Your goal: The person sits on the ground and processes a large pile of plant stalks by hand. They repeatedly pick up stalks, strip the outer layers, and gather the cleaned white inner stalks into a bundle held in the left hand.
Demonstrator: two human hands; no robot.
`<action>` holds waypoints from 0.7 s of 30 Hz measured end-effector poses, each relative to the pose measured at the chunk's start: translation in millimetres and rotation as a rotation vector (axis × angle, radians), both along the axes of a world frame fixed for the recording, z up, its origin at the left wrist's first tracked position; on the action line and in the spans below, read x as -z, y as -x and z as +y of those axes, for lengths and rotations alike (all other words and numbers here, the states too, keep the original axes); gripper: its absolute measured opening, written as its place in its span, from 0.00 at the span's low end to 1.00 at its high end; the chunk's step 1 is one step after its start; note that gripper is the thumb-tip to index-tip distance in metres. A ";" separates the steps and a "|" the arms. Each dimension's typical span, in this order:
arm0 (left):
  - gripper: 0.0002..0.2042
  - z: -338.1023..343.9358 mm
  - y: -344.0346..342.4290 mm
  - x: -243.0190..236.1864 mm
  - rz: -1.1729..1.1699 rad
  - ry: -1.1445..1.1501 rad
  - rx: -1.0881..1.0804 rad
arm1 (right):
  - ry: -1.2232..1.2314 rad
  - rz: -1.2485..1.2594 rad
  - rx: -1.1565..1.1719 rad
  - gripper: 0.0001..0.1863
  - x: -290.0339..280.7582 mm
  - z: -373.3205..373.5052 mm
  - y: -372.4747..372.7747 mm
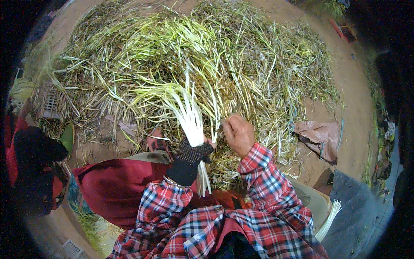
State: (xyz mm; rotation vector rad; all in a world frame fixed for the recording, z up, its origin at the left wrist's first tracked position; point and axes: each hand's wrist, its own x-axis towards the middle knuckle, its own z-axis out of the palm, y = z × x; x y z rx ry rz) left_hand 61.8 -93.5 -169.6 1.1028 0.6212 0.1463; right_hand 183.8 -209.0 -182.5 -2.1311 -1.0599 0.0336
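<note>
My left hand (pixel 189 159), in a black fingerless glove, is wrapped round a bunch of chives (pixel 192 127) with long white stems. Their pale yellow-green leaves fan out upward and left, and the stem ends hang below the fist. Just to the right, my bare right hand (pixel 239 134) is closed with its fingers pinched together, beside a separate thin stalk (pixel 215 129) that rises next to the bunch. Whatever may be in the right fingers is hidden. Beyond both hands spreads a large heap of chives (pixel 172 43), greener at the middle and withered around it.
A crumpled brownish sack (pixel 321 134) lies right of the heap. Trimmed white stems (pixel 330 219) rest by my right side on a dark grey cloth (pixel 351 211). At the left are a plastic crate (pixel 50 103) and a dark-clothed person (pixel 36 159). Red cloth (pixel 112 185) covers my lap.
</note>
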 end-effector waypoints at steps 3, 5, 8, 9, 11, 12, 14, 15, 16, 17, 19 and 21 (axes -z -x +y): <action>0.10 0.5 0.9 4.5 0.021 -0.049 0.047 | 0.197 -0.220 0.096 0.04 16.5 -10.3 -33.0; 0.10 3.9 0.5 9.0 0.024 -0.022 0.064 | 0.349 -0.333 0.234 0.04 27.1 -22.7 -62.2; 0.11 8.0 1.2 12.2 -0.059 0.033 0.082 | 0.451 -0.551 0.411 0.04 32.7 -61.2 -115.4; 0.11 9.8 2.3 11.8 -0.041 0.059 0.083 | 0.505 -0.598 0.436 0.05 30.0 -81.6 -132.7; 0.12 13.8 3.5 9.6 0.071 -0.132 0.158 | 0.628 -0.474 0.626 0.06 25.3 -121.5 -158.3; 0.12 13.6 4.2 7.6 0.067 -0.041 0.126 | 0.619 -0.357 0.736 0.07 22.2 -140.5 -166.8; 0.12 13.9 4.4 3.2 0.028 0.136 0.066 | 0.532 -0.358 0.814 0.09 19.1 -158.1 -174.5; 0.12 14.0 4.4 0.7 0.019 0.126 0.052 | 0.496 -0.329 0.881 0.11 16.7 -159.5 -169.0; 0.13 12.5 2.8 -1.2 0.048 0.126 0.043 | 0.166 -0.104 0.740 0.12 19.4 -148.6 -159.9; 0.13 11.4 1.4 -3.1 0.078 0.127 0.037 | 0.139 -0.041 0.588 0.12 18.4 -134.2 -146.5; 0.13 7.9 -1.7 -6.7 0.106 0.117 0.035 | 0.089 0.265 0.208 0.16 15.6 -92.5 -108.0; 0.14 5.4 -3.0 -10.8 0.128 0.094 0.040 | -0.014 0.668 -0.127 0.20 13.6 -47.7 -53.9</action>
